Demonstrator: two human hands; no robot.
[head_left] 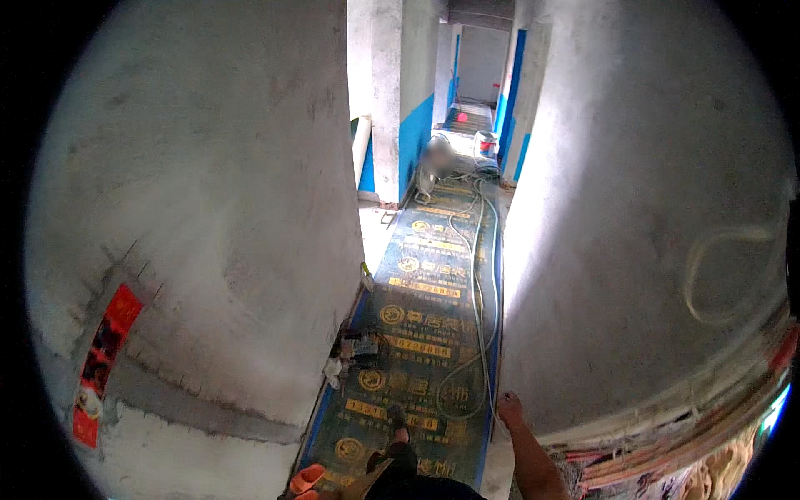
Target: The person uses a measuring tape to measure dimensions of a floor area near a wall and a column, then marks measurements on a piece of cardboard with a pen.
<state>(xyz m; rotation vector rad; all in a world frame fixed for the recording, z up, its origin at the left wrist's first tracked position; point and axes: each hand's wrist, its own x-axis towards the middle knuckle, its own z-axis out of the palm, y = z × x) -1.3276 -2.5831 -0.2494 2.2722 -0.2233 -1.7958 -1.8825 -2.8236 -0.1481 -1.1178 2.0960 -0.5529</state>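
My right hand (508,408) reaches forward from the lower edge and rests against the corner of the grey plastered wall (633,250) on the right, low down near the floor. Its fingers are too small and dim to make out, and nothing shows in it. My left hand is out of the picture. Below me, my dark-trousered leg (400,462) and a foot (397,414) stand on the dark blue floor covering (417,333) with yellow prints. An orange slipper (305,481) shows at the bottom edge.
A narrow corridor runs ahead between two grey walls. Pale hoses (477,292) snake along the floor. Rubble (350,350) lies by the left wall's foot. Farther on are a floor fan (427,179), a white bucket (486,143) and a blurred person (439,154). Stacked strips (667,450) lie lower right.
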